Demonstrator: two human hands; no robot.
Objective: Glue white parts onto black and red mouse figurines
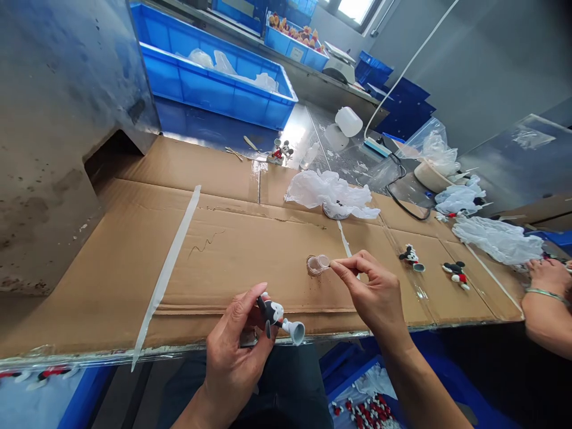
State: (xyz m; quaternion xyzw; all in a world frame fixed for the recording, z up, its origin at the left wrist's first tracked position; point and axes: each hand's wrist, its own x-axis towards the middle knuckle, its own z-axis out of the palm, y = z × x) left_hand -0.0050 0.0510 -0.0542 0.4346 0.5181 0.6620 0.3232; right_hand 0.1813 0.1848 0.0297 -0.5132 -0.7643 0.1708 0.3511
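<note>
My left hand [243, 339] is wrapped round a mouse figurine [272, 311], black and white with round ears. A grey cone-shaped piece [295, 332] sticks out from the figurine to the right. Over the cardboard, my right hand [373, 289] has thumb and forefinger pinched together at the edge of a small clear plastic cup [318, 263]. Whether the fingers grip the cup's rim or a thin tool in it, I cannot tell. Two more mouse figurines lie to the right: one with a grey cone [411, 256], the other with a red body [456, 275].
Crumpled white plastic bags [330, 192] lie behind the cup. Another figurine [280, 152] and thin sticks [235, 154] are at the back edge. A blue bin [214, 83] stands behind; a metal housing [67, 137] rises at left. Another person's hand [547, 277] is at far right.
</note>
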